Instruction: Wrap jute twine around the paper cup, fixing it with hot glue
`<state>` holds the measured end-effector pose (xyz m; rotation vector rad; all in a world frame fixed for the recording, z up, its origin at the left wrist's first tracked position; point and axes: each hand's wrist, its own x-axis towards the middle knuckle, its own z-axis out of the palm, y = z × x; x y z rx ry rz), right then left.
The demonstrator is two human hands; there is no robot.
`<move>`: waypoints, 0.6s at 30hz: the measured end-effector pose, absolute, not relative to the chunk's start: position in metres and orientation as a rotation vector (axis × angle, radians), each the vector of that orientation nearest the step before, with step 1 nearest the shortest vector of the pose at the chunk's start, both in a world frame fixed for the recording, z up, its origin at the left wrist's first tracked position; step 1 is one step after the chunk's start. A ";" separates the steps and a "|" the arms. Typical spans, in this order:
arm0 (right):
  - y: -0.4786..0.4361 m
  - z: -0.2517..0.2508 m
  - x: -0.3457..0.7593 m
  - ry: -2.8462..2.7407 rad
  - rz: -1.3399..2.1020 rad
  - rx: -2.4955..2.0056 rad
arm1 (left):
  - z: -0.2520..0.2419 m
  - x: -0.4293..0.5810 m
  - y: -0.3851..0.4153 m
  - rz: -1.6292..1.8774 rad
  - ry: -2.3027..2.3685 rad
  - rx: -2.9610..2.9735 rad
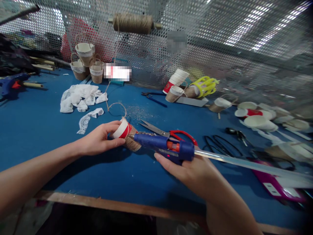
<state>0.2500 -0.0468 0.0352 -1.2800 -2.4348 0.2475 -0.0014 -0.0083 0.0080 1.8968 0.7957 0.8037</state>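
Observation:
My left hand (104,137) grips a paper cup (120,130), red and white at the rim end, its lower part wrapped in twine. The cup lies tilted on its side just above the blue table. A strand of twine (107,94) runs from it up towards the spool. My right hand (186,168) is closed around a blue glue gun (161,143) with a long clear glue stick in its back. The nozzle touches or nearly touches the twine wrap; which one I cannot tell. Red-handled scissors (160,130) lie just behind the gun.
White lace (78,96) lies at left, with twine-wrapped cups (96,72) stacked behind. A twine spool (132,23) hangs on the perforated metal screen. Pliers (154,99), stacked paper cups (177,80), keys (241,135) and a purple power strip (276,184) lie around. Another glue gun (14,85) rests far left.

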 end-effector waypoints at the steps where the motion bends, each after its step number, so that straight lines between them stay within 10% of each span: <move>1: -0.047 0.035 0.251 -2.482 0.159 -1.241 | 0.008 -0.002 -0.008 0.807 0.798 1.898; 10: -0.049 0.039 0.249 -2.702 -0.459 -0.864 | 0.007 -0.003 -0.008 0.816 0.806 1.899; 18: -0.043 0.043 0.254 -2.574 -0.034 -1.212 | 0.008 -0.003 -0.009 0.807 0.758 1.883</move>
